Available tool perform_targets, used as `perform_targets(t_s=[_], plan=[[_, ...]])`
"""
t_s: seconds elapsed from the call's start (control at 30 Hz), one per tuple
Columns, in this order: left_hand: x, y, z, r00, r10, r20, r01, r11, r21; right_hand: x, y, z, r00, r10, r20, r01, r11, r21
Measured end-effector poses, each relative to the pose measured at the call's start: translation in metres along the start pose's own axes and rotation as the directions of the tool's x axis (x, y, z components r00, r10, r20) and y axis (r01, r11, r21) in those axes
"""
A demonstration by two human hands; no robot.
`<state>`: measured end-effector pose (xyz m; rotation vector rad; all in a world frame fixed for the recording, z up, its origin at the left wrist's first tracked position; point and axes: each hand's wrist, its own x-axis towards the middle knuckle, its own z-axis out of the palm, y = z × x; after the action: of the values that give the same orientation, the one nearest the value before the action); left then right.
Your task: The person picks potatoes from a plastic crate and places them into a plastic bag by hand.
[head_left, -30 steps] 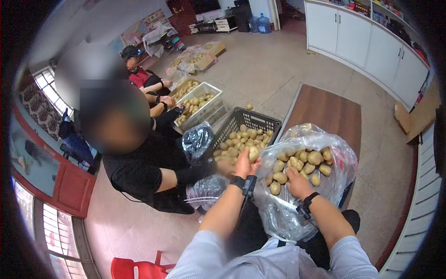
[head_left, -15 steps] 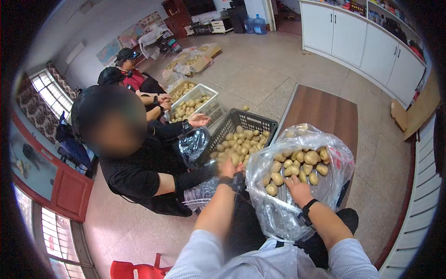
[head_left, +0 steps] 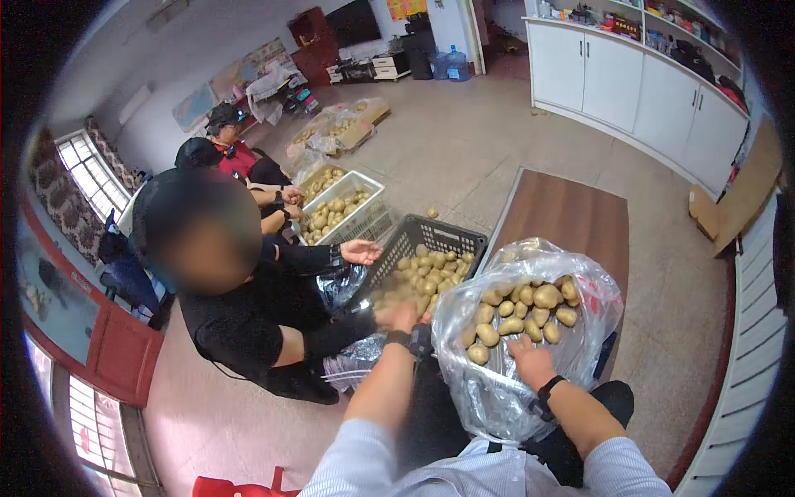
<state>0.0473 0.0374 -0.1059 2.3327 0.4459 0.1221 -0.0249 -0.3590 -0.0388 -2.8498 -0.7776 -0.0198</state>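
My left hand [head_left: 402, 316] is at the near edge of a black plastic crate [head_left: 389, 257] full of potatoes [head_left: 435, 271]. Its fingers are blurred and partly hidden beside a co-worker's hand, so what they hold does not show. My right hand [head_left: 530, 361] reaches into a clear plastic bag [head_left: 489, 389] that lies spread open. Its fingers are stretched out and rest close to the nearest potatoes [head_left: 532, 330] in the bag. Dark bands circle both my wrists.
A co-worker in black [head_left: 232, 331] sits to the left, one hand [head_left: 361, 252] held palm up by the crate. A brown table [head_left: 567, 215] stands behind the bag. Further off are a white crate [head_left: 373, 211] of potatoes, other people and white cabinets [head_left: 613, 74].
The view has tilted slightly, so the crate and bag appear lower. The co-worker's palm-up hand has moved closer to the black crate. My right hand stays in the bag.
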Motion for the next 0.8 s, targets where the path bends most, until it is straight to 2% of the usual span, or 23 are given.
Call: perform_targets(t_s=[0.03, 0.17, 0.27, 0.47, 0.53, 0.57, 0.6, 0.63, 0.67, 0.7, 0.77, 0.8], plan=[[0.003, -0.012, 0.005, 0.972, 0.231, 0.032, -0.227, 0.904, 0.362, -0.004, 0.001, 0.0, 1.0, 0.007, -0.006, -0.007, 1.0, -0.001], [-0.012, 0.016, -0.009, 0.966, 0.255, 0.047, -0.239, 0.801, 0.549, -0.009, 0.002, -0.003, 0.996, -0.01, -0.094, 0.009, 1.0, -0.005], [-0.014, 0.024, -0.014, 0.972, 0.231, 0.054, -0.222, 0.809, 0.544, -0.012, 0.001, -0.01, 0.995, 0.046, 0.091, -0.046, 0.999, -0.006], [-0.016, 0.025, -0.019, 0.991, 0.135, -0.004, -0.12, 0.893, 0.433, -0.017, -0.001, -0.014, 0.985, 0.122, 0.125, -0.125, 0.992, 0.011], [-0.016, 0.026, -0.018, 0.997, 0.057, -0.054, -0.04, 0.963, 0.265, -0.02, -0.001, -0.014, 0.989, 0.109, 0.101, -0.109, 0.994, -0.009], [-0.017, 0.03, -0.019, 0.997, -0.049, -0.064, 0.052, 0.998, 0.044, -0.021, -0.001, -0.014, 0.992, 0.092, 0.084, -0.089, 0.996, -0.03], [-0.018, 0.035, -0.019, 0.983, -0.174, -0.053, 0.157, 0.96, -0.23, -0.022, -0.002, -0.014, 0.992, 0.094, 0.082, -0.092, 0.995, -0.03], [-0.018, 0.04, -0.018, 0.95, -0.312, 0.004, 0.265, 0.799, -0.539, -0.023, -0.002, -0.014, 0.989, 0.116, 0.095, -0.117, 0.993, 0.015], [-0.019, 0.048, -0.02, 0.915, -0.396, 0.074, 0.312, 0.583, -0.75, -0.022, -0.002, -0.015, 0.985, 0.136, 0.105, -0.143, 0.988, 0.058], [-0.021, 0.056, -0.022, 0.881, -0.452, 0.14, 0.319, 0.351, -0.88, -0.023, 0.0, -0.011, 0.985, 0.137, 0.102, -0.143, 0.988, 0.058], [-0.026, 0.07, -0.027, 0.884, -0.446, 0.141, 0.259, 0.215, -0.942, -0.026, 0.006, 0.003, 0.987, 0.162, -0.003, -0.157, 0.959, 0.235], [-0.03, 0.079, -0.028, 0.892, -0.437, 0.119, 0.229, 0.207, -0.951, -0.026, 0.007, 0.006, 0.986, 0.164, -0.001, -0.159, 0.959, 0.234]])
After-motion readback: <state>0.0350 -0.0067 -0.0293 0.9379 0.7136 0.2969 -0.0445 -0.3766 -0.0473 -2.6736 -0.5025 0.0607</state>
